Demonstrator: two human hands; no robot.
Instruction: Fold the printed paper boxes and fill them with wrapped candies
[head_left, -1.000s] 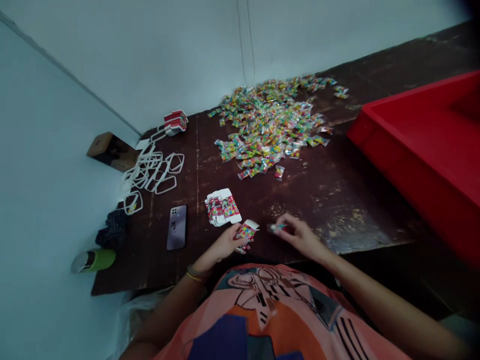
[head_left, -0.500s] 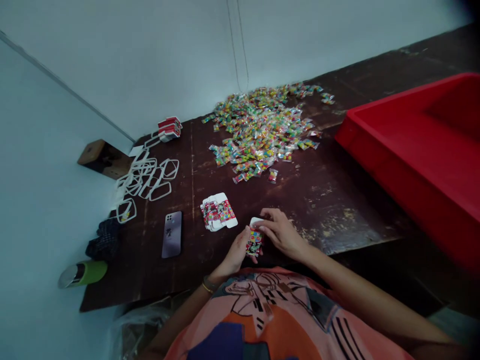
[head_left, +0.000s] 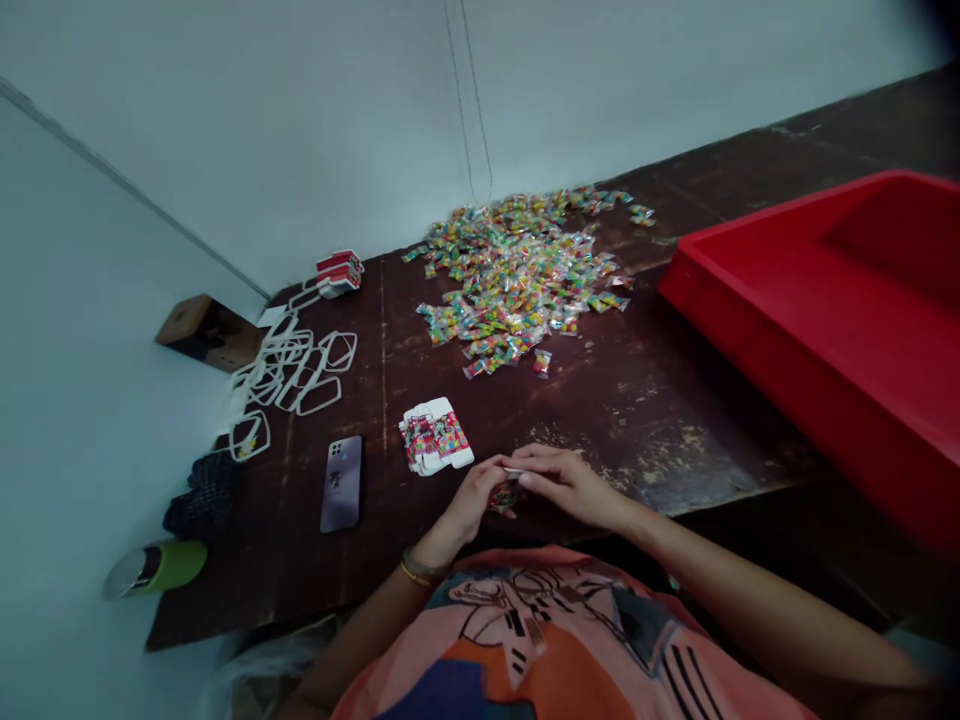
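Observation:
Close to my body, at the table's near edge, my left hand (head_left: 466,503) is closed round a small printed cardboard box (head_left: 502,496). My right hand (head_left: 570,487) has its thumb and fingers pressed together at the box's white end flap (head_left: 514,472). The fingers cover much of the box, so its inside is hidden. Just beyond my left hand lies a stack of flattened printed boxes (head_left: 435,437) with white flaps. Further back spreads a heap of small clear candy packets (head_left: 517,285) filled with colourful pieces; a single packet (head_left: 541,363) lies at its near side.
A large red tray (head_left: 750,330) takes up the right side. On the left are a phone (head_left: 342,484), white looped bands (head_left: 319,396), a stack of red-and-white boxes (head_left: 339,272), a brown box (head_left: 210,332), dark cloth (head_left: 201,497) and a green bottle (head_left: 176,566).
My right hand has closed in on the box's top, and the white flap now shows edge-on between the fingers. The box's printed face has turned mostly out of sight. The view has shifted slightly.

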